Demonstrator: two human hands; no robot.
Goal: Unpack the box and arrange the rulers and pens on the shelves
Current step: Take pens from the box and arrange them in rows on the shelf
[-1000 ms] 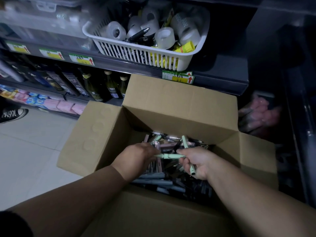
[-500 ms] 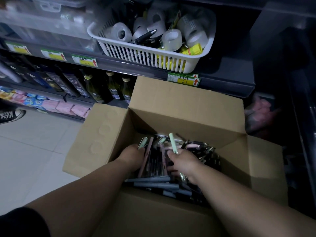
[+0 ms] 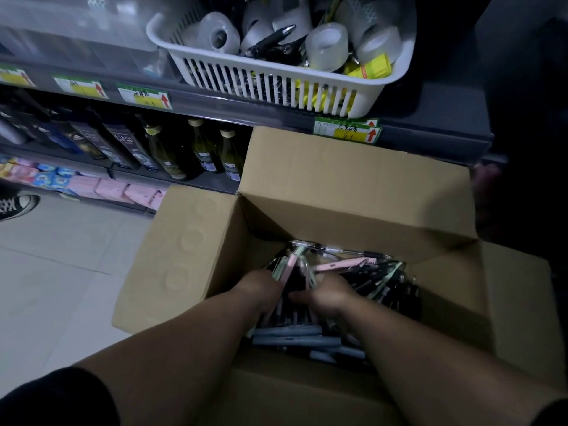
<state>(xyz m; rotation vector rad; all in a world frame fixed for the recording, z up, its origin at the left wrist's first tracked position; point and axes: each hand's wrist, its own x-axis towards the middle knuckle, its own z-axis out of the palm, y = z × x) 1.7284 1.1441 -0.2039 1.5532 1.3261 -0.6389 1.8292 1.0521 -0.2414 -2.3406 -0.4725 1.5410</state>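
Far left there's a sneaker (image 3: 15, 206) on the tiles, then 3 green bottles (image 3: 201, 149) on the low shelf. The cardboard box (image 3: 190, 256) stands open in front of the shelves, below a white basket (image 3: 276, 87) of tape rolls. The left hand (image 3: 261, 287) and right hand (image 3: 329, 295) are both dug into the pens (image 3: 335, 267) inside it. Their fingers are buried, so honestly I can't tell what either one is gripping.
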